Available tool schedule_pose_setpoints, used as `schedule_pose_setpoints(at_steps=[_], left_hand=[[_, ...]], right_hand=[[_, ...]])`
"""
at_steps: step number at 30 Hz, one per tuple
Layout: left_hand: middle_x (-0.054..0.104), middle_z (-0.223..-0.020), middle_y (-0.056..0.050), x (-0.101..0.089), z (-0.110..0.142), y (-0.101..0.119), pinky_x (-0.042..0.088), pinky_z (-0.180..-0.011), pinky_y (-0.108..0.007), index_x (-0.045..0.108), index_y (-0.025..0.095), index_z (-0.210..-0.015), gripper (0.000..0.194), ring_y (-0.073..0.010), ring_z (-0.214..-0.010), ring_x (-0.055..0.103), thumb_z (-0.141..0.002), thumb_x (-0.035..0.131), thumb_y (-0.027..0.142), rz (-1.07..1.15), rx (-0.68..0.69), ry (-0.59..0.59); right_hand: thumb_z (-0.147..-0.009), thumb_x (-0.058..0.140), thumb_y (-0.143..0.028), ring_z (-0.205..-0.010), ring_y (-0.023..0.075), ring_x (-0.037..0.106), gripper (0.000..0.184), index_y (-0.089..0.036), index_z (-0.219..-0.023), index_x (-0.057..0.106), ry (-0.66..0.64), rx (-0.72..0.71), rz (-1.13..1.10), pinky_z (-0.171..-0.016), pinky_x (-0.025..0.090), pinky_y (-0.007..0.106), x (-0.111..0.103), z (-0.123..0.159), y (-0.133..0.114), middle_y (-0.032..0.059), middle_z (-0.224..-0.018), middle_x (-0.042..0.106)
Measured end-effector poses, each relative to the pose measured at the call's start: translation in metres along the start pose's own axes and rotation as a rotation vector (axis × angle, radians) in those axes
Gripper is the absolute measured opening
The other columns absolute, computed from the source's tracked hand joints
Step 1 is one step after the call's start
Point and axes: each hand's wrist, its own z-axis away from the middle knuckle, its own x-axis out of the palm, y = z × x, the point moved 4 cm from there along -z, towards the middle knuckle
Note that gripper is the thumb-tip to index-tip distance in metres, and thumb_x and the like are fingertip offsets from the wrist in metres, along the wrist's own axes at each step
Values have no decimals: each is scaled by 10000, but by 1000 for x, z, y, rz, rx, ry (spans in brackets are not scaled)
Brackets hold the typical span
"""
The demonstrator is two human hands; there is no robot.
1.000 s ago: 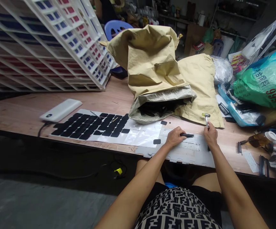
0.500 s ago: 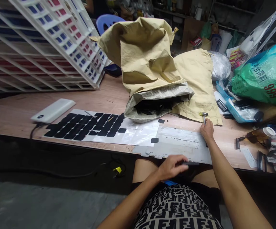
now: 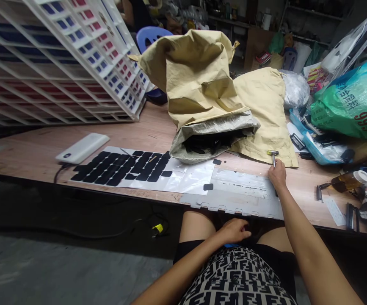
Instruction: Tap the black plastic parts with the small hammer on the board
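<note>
My right hand (image 3: 277, 174) is closed around a small hammer (image 3: 273, 155), its yellow-and-metal head standing up above my fingers. That hand rests at the right end of a grey mat (image 3: 246, 192) along the table's front edge. Below the edge, over my lap, my left hand (image 3: 235, 231) has its thumb and fingers slightly apart, and no object shows in it. Left of the mat, a white sheet (image 3: 186, 180) carries rows of black rounded pads (image 3: 107, 169). A loose black pad (image 3: 208, 187) lies where the sheet and mat meet.
Behind the mat, an open yellow sack (image 3: 202, 84) shows dark parts in its mouth; another yellow sack (image 3: 261, 106) lies beside it. A white power bank (image 3: 83, 148) and white crate (image 3: 84, 84) are at left. At right are a green bag (image 3: 351, 101) and a bottle (image 3: 350, 181).
My left hand has moved from the mat down over my lap, and the black piece it held is out of sight. My right hand keeps the hammer in nearly the same place.
</note>
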Motion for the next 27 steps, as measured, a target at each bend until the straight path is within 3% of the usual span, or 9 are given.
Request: schedule_pose_setpoints(at_steps=[2,4,6,9,10,12,15,21,27], left_hand=[[756,-930,-48,-20,10,24,483,-709,-273,735,210,-1135,387,-205,-822,685,-827,652,429,42,213,-114],[750,-926,-38,-61,10,39,486,-700,-259,746,212,-1087,368,-183,-805,674,-867,615,477,117,296,-35],[735,-924,-44,-120,-3,40,494,-720,-272,743,205,-1058,338,-182,-808,661,-895,583,455,119,220,310],[696,-1041,-83,-203,-24,24,495,-825,-319,712,200,-1104,291,-216,-928,644,-900,587,367,-28,-20,907],[677,-1074,-103,-222,-31,18,487,-860,-335,702,188,-1112,293,-238,-985,632,-893,596,351,-85,-95,1044],[640,-1136,-139,-247,-46,6,470,-904,-364,681,170,-1124,307,-283,-1085,596,-875,618,338,-174,-207,1195],[618,-1171,-161,-257,-64,-6,452,-915,-405,657,178,-1121,313,-331,-1144,560,-861,640,353,-242,-294,1237],[644,-1144,-160,-255,-75,-18,444,-885,-416,634,195,-1140,291,-335,-1096,592,-880,623,326,-237,-369,1216],[650,-1030,-96,-245,-53,-8,447,-902,-368,687,202,-993,173,-275,-1049,588,-855,647,299,-251,-208,1180]], right_hand=[[-833,428,-141,-1008,265,518,417,-142,-1228,563,-12,-1,12,-887,410,365,0,0,0,143,-1084,589],[-838,430,-145,-1008,263,517,415,-145,-1232,561,-15,-1,18,-886,410,360,0,0,0,138,-1078,585],[-838,435,-148,-1005,261,515,415,-149,-1234,560,-13,0,19,-882,411,357,0,0,0,133,-1077,581],[-833,435,-145,-985,261,513,416,-154,-1231,558,-11,8,17,-871,416,361,0,1,-1,129,-1070,577],[-830,435,-143,-979,260,512,417,-156,-1228,557,-8,9,17,-868,418,362,1,1,-1,127,-1066,575],[-825,440,-140,-973,256,512,418,-159,-1226,554,0,12,17,-864,419,359,2,1,0,123,-1064,572],[-823,452,-145,-975,250,514,419,-167,-1230,547,5,17,20,-858,417,347,3,1,1,115,-1067,572],[-833,448,-143,-979,258,522,412,-162,-1235,538,-12,15,48,-843,416,346,2,1,-1,125,-1073,576],[-839,442,-136,-990,254,521,406,-167,-1231,541,-28,29,36,-857,409,349,0,2,-2,120,-1076,577]])
